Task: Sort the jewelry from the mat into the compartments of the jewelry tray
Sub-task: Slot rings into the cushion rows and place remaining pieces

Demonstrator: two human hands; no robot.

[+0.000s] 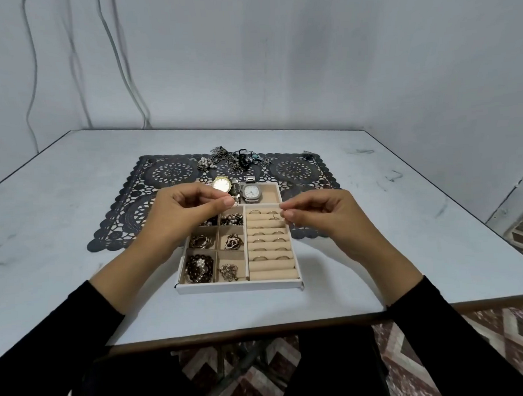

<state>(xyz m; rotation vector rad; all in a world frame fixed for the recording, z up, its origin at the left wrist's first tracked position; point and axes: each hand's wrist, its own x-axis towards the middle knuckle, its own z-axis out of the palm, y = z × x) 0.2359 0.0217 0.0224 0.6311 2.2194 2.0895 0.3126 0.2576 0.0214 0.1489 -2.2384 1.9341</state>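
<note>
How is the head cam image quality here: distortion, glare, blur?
Head view: wide-angle bowing bends the table edges; light is flat, dim and bluish, with only soft shadows; the gold watch face blows out to a bright patch; whatever the left hand and right hand pinch is too fine to resolve; the jewelry tray contents look slightly soft.

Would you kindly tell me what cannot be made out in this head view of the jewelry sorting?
1. Head view: what the left hand and right hand pinch, if anything, is too small to identify.
2. Head view: the jewelry tray's far-left small compartment is mostly hidden by the left hand.
3. Head view: the jewelry pile on the mat is too tangled and small to count.
</note>
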